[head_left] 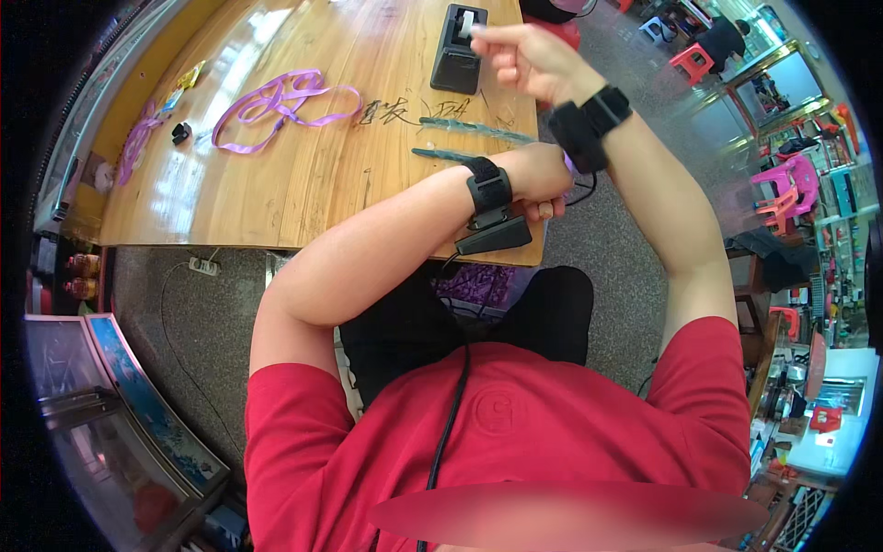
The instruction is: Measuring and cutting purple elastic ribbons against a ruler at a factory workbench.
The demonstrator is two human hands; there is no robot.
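My left hand (541,175) is closed in a fist at the right edge of the wooden table (386,193). A sliver of something purple (568,164) shows at its far side; most of what it grips is hidden. Beyond it, my right hand (533,63) is raised with thumb and forefinger pinched together. Those fingertips are beside the white roll of a black tape dispenser (457,66), and whatever they pinch is too small to make out. Two thin dark green strips (478,127) lie between the dispenser and my left forearm. Both wrists wear black straps with small boxes.
Looped purple lanyards (287,103) lie on the table's left half, near a small black object (181,133) and another purple bundle (138,143). A container of purple pieces (478,283) is under the table's near edge. Farther right are stools (793,184) and a seated person (722,41).
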